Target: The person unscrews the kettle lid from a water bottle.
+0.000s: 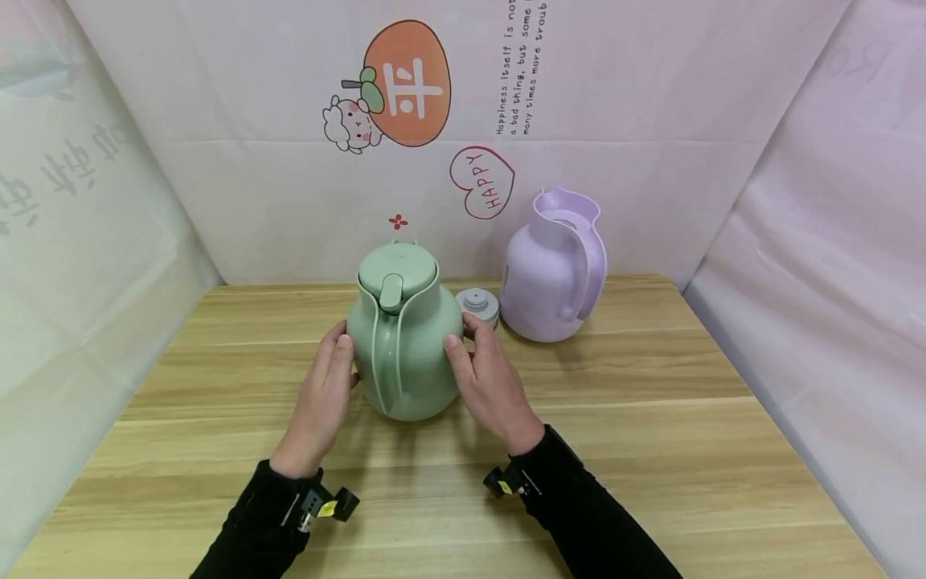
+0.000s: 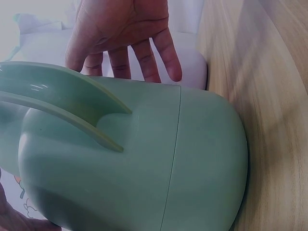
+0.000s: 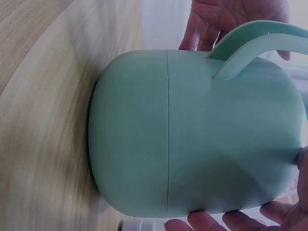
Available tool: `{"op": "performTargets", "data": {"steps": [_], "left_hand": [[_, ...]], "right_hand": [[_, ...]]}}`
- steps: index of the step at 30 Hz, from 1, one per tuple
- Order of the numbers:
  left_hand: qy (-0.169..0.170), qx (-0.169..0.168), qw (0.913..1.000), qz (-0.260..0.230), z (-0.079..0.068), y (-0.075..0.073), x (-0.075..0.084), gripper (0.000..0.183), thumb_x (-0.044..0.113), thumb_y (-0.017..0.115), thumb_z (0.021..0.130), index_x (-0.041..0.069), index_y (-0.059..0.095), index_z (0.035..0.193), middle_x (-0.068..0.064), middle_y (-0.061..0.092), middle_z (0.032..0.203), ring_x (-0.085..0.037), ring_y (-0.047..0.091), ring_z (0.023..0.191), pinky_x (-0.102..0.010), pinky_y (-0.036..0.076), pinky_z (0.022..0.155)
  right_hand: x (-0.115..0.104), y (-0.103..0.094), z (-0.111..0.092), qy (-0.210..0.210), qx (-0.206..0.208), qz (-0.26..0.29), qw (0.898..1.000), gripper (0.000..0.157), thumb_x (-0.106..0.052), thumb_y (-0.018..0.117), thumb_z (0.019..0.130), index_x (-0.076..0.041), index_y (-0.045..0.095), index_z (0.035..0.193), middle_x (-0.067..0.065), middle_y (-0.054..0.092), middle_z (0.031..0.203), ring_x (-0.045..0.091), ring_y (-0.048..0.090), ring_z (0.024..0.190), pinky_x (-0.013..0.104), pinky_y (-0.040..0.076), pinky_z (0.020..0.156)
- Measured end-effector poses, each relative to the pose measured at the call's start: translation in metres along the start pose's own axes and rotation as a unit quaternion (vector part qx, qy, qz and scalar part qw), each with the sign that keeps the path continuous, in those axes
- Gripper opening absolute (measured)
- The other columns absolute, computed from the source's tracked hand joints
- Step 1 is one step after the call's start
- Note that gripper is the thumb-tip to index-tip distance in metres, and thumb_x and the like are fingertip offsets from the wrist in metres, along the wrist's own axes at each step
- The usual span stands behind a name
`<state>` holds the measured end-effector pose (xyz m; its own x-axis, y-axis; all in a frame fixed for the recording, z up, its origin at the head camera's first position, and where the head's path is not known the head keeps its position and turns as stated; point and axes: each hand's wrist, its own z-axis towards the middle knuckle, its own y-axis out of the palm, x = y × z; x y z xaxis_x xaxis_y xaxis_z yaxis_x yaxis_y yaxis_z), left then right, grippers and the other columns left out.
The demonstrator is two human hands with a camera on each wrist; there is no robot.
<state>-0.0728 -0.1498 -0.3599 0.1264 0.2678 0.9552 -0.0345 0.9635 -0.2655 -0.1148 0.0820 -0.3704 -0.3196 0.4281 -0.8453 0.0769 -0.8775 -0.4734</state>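
Head cam: green jug stands on the wooden table, closer to the far edge, left hand and right hand resting along its sides. There's good room toward the left edge; rightward it's tight, with a grey stopper just beside it and a purple jug near the far edge. Left wrist: right fingers look straight and apart. Right wrist: left fingers look straight too, partly hidden.

Jug — high head, close wrist views
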Motion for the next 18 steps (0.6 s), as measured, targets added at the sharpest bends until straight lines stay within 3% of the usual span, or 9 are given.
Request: {"op": "performTargets", "data": {"steps": [18], "left_hand": [[-0.003,0.001,0.9999,0.01,-0.0015,-0.0015,-0.0008,0.071,0.055,0.022,0.111,0.013,0.013,0.168,-0.012,0.021,0.172,-0.033,0.029,0.156,-0.064,0.036,0.118]], "right_hand": [[-0.001,0.0002,-0.0009,0.018,0.006,0.001,1.0,0.069,-0.057,0.037,0.11,-0.011,0.032,0.161,0.016,0.049,0.155,0.029,0.059,0.135,0.045,0.052,0.109]]}}
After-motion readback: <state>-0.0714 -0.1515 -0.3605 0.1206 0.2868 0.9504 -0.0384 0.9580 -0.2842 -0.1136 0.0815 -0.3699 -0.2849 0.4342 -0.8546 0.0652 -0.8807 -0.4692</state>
